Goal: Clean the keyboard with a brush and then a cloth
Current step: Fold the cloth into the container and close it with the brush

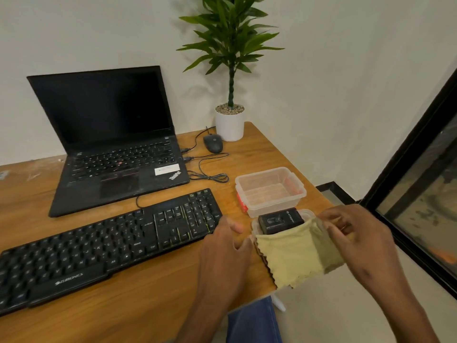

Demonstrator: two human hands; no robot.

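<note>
- Cloth (pixel 294 253) hung at desk (pixel 148 305) right edge, top corner pinched by right hand (pixel 356 233), fingers curled on it.
- Left hand (pixel 222 248) relaxed, fingers loose, thumb touching cloth's left edge; can't tell if it gripped anything.
- Keyboard (pixel 103 246) lay left of both hands, long axis running left-near to right-far; left hand just beside its right end, so nearer.
- Judgement: cloth must travel leftward onto keys; brush not visible, maybe in lid (pixel 254 224) w/ black box (pixel 279 220).
</note>
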